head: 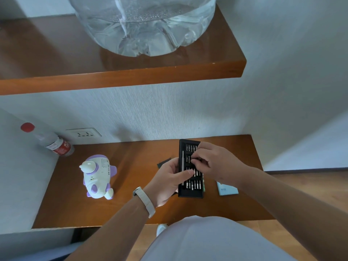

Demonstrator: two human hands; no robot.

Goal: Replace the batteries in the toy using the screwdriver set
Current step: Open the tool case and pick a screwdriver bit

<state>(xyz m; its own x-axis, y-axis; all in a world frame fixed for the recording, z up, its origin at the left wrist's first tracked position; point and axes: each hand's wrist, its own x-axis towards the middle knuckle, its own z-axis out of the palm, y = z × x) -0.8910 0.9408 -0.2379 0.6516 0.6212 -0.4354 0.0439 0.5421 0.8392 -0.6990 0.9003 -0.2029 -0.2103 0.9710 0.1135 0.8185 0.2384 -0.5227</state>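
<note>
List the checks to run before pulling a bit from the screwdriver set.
1. Grip of left hand on bit case: ok.
2. Reach of right hand to the bits: ok; one pinched: cannot tell.
3. Seating of driver handle in its slot: ok.
4. Position of toy on the desk, untouched: ok; battery door facing up: cannot tell.
5. New batteries ready: cannot tell; blue pack right of the case, contents hidden.

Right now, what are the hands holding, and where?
Left hand grips the screwdriver set case at its left edge; right hand pinches among the bits, grasp unclear.
</note>
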